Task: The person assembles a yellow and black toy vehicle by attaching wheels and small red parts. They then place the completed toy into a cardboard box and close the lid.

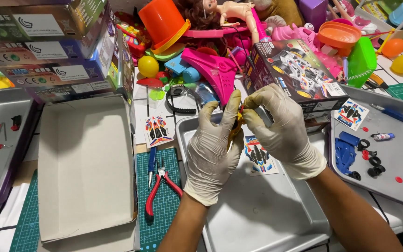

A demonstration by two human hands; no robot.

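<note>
Both my hands wear white gloves and meet over a metal tray [262, 219]. My left hand [213, 149] and my right hand [281, 126] pinch a small yellow-orange plastic part [235, 126] between their fingertips. The part is mostly hidden by the fingers. Below it, a sticker sheet [260, 156] with a car design lies in the tray. A toy car kit box [299, 72] stands just behind my right hand.
An open white cardboard box [87, 168] sits at left. Red-handled pliers [162, 184] and a blue screwdriver [151, 161] lie on a green cutting mat [164, 205]. A second tray [397, 140] at right holds blue car parts, black wheels and small batteries. Toys pile up behind.
</note>
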